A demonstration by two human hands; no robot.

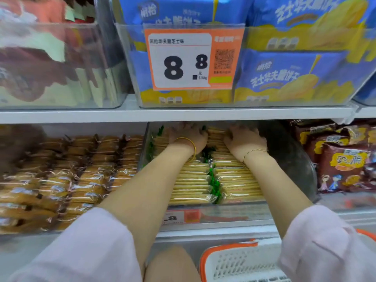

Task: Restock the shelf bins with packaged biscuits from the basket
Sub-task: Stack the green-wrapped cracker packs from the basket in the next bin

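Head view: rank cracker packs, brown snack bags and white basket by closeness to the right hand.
1. Cracker packs: touching the right hand, centre.
2. Brown snack bags: off to its right.
3. White basket: lowest, bottom of view.

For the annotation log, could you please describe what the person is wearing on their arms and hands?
Loose pale pink sleeves end near the elbows, leaving the forearms bare. A plain gold bangle circles the left wrist, a thin twisted gold bracelet the right. The left hand and right hand are ungloved.
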